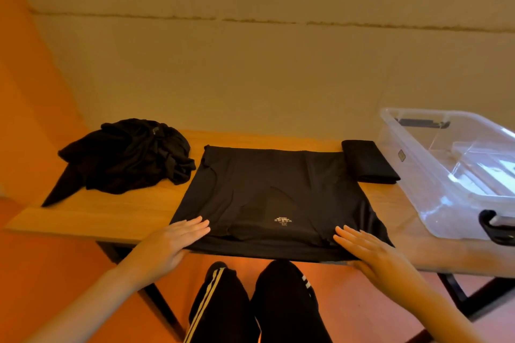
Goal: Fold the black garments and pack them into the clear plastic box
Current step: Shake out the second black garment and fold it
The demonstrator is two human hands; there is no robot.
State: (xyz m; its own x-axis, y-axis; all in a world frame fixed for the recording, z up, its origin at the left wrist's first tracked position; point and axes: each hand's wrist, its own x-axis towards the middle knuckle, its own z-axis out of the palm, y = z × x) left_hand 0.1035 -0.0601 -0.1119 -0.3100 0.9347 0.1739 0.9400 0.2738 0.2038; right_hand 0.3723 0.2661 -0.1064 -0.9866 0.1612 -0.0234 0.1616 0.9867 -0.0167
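Note:
A black shirt (273, 198) lies spread flat in the middle of the wooden table (111, 217), a small white printed label near its front edge. My left hand (172, 242) rests flat with straight fingers on its near left corner. My right hand (370, 250) lies flat on its near right corner. A crumpled pile of black garments (125, 156) sits at the table's left. A small folded black garment (367, 161) lies just right of the shirt's far corner. The clear plastic box (451, 172) stands open at the right, nothing black inside.
A pale wall runs right behind the table. The box has black latch handles, one at its near end (496, 228). My legs in dark striped trousers (250, 303) are below the table's front edge. Orange floor shows to the left.

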